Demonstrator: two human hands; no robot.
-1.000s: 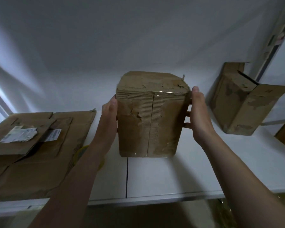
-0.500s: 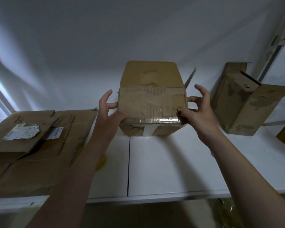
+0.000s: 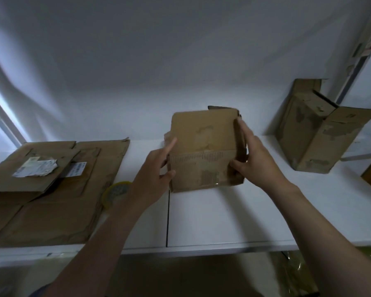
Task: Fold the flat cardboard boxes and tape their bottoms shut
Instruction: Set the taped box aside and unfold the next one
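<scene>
Worn box (image 3: pixel 204 151) held upright at mid table (image 3: pixel 223 221), betw. both hands.
R hand (image 3: pixel 255 161) is wrapped round its right edge; L hand (image 3: pixel 156 168) is laid on the left edge, fingers mostly straight. Flat cardboard (image 3: pixel 51 189) and tape roll (image 3: pixel 116 192), part-hidden by L forearm, are seen left; assembled carton (image 3: pixel 313 129) far right.

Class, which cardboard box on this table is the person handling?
The middle box, held between the left hand and right hand. The box at the right stands untouched, and the flat boxes lie stacked at left.
</scene>
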